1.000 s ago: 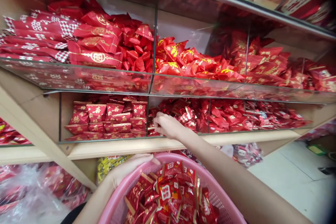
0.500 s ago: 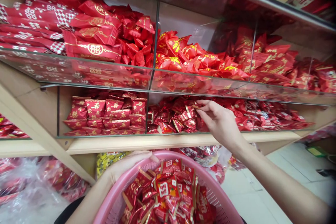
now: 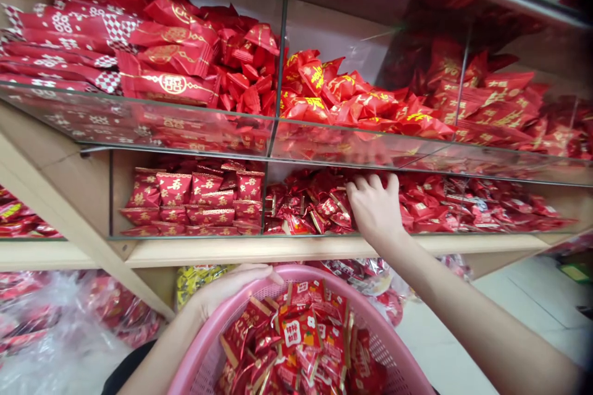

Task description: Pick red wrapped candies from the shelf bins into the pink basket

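A pink plastic basket (image 3: 204, 352) holds many red packets (image 3: 299, 332) with gold edges. My left hand (image 3: 231, 289) grips the basket's left rim, thumb along the top. On the lower shelf, my right hand (image 3: 376, 207) is among small red wrapped packets (image 3: 332, 205), back of the hand up and fingers curled down. Its fingertips are hidden, and whatever they may hold cannot be made out. Left of it, beyond a clear divider, red packets with gold print (image 3: 204, 197) stand in neat rows.
The upper glass-fronted shelf (image 3: 199, 117) holds larger red packets. A wooden ledge (image 3: 259, 252) runs between the shelf and the basket. Clear plastic bags (image 3: 60, 327) lie at lower left, yellow packets (image 3: 199, 281) under the ledge, and floor tiles (image 3: 514, 296) at right.
My right hand has turned from a pinch seen from the side to knuckles up, with fingers down among the packets. The view has shifted slightly; my left hand keeps its hold on the basket.
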`<state>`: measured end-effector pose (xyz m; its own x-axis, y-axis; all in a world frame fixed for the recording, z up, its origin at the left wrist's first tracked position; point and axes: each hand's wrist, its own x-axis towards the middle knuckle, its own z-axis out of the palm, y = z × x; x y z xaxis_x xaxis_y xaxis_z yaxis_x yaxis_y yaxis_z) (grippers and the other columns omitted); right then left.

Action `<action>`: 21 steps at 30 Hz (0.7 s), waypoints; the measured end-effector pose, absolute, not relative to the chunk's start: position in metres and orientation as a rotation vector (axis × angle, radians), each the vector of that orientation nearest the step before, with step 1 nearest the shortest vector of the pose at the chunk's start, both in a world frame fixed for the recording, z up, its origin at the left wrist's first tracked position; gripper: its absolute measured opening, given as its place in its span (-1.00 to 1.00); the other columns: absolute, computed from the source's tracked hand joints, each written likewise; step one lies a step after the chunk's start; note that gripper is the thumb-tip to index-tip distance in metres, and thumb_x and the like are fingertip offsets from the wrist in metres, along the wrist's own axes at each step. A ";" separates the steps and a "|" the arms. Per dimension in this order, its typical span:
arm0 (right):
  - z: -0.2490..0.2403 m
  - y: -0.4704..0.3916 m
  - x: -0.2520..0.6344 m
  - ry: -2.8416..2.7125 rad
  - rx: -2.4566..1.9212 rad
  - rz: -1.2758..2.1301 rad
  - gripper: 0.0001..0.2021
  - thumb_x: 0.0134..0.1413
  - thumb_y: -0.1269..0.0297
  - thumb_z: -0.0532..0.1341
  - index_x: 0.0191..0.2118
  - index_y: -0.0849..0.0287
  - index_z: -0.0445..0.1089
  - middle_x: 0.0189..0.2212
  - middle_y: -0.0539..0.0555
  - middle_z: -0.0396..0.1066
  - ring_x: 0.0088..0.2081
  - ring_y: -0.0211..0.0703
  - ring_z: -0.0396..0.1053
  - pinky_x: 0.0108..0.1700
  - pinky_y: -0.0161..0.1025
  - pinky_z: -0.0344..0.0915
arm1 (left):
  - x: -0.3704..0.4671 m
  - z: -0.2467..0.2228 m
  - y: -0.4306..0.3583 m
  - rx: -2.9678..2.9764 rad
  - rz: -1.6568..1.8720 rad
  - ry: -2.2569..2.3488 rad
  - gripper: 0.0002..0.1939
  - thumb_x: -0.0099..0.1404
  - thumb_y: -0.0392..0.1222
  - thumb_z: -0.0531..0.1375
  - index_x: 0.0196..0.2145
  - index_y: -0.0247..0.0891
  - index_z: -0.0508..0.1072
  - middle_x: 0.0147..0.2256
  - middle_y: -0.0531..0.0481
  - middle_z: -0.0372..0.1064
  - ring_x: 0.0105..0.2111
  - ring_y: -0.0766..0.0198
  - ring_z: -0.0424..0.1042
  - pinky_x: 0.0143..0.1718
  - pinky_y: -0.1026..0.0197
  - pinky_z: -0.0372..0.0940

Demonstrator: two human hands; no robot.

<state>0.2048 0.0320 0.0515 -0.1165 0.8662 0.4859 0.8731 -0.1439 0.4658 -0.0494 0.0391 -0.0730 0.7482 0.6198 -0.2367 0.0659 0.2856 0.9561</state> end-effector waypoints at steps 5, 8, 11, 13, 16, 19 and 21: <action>0.058 0.026 0.154 -2.236 -2.174 -0.404 -0.79 0.10 0.43 -0.01 -0.28 0.23 0.37 -0.33 0.20 0.43 -0.25 -0.01 0.34 -0.31 -0.18 0.15 | -0.048 -0.079 0.041 1.227 0.403 0.650 -0.66 0.25 -0.05 0.06 -0.27 -0.32 0.52 -0.15 -0.12 0.42 -0.16 0.11 0.37 -0.05 0.16 0.18; 0.049 0.047 0.130 -2.286 -2.223 -0.051 -0.82 0.02 0.26 0.12 -0.30 0.19 0.42 -0.35 0.19 0.46 -0.29 -0.04 0.40 -0.39 -0.25 0.21 | -0.047 -0.080 0.041 1.186 0.398 0.634 -0.65 0.24 -0.02 0.07 -0.24 -0.33 0.52 -0.17 -0.14 0.44 -0.18 0.11 0.39 -0.09 0.15 0.21; 0.036 0.073 0.119 -2.262 -2.323 0.099 -0.76 -0.15 0.25 0.26 -0.28 0.23 0.45 -0.31 0.26 0.47 -0.28 0.03 0.43 -0.40 -0.21 0.26 | -0.047 -0.078 0.040 1.194 0.409 0.640 -0.66 0.24 -0.03 0.07 -0.26 -0.32 0.52 -0.17 -0.13 0.44 -0.17 0.10 0.38 -0.09 0.16 0.21; 0.030 0.085 0.116 -2.234 -2.379 0.167 -0.73 -0.20 0.29 0.30 -0.27 0.25 0.46 -0.29 0.30 0.47 -0.26 0.05 0.43 -0.37 -0.17 0.30 | -0.047 -0.077 0.039 1.168 0.401 0.635 -0.67 0.23 -0.04 0.08 -0.26 -0.31 0.53 -0.18 -0.12 0.45 -0.17 0.11 0.39 -0.07 0.15 0.20; 0.026 0.092 0.113 -2.206 -2.411 0.220 -0.71 -0.13 0.24 0.29 -0.24 0.27 0.44 -0.28 0.26 0.47 -0.23 0.03 0.42 -0.30 -0.11 0.32 | -0.048 -0.076 0.039 1.138 0.407 0.625 -0.69 0.22 -0.05 0.10 -0.26 -0.29 0.53 -0.20 -0.11 0.46 -0.18 0.11 0.39 -0.05 0.14 0.18; 0.028 0.090 0.110 -2.189 -2.401 0.219 -0.69 -0.01 0.16 0.21 -0.20 0.28 0.40 -0.27 0.20 0.46 -0.22 -0.04 0.41 -0.23 -0.05 0.32 | -0.047 -0.076 0.038 1.160 0.427 0.623 -0.69 0.21 -0.05 0.12 -0.27 -0.31 0.54 -0.22 -0.11 0.47 -0.20 0.12 0.41 -0.03 0.14 0.15; 0.032 0.086 0.109 -2.183 -2.371 0.195 -0.73 -0.03 0.21 0.22 -0.23 0.29 0.42 -0.28 0.23 0.46 -0.22 -0.02 0.41 -0.23 -0.06 0.31 | -0.048 -0.076 0.038 1.158 0.423 0.622 -0.68 0.21 -0.05 0.11 -0.26 -0.32 0.54 -0.23 -0.12 0.48 -0.23 0.13 0.41 -0.05 0.15 0.16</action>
<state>0.1093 0.0857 0.0318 0.0804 0.9859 -0.1470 0.9963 -0.0839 -0.0177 -0.0476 0.0381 -0.0761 0.7595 0.6071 -0.2336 0.0056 0.3531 0.9356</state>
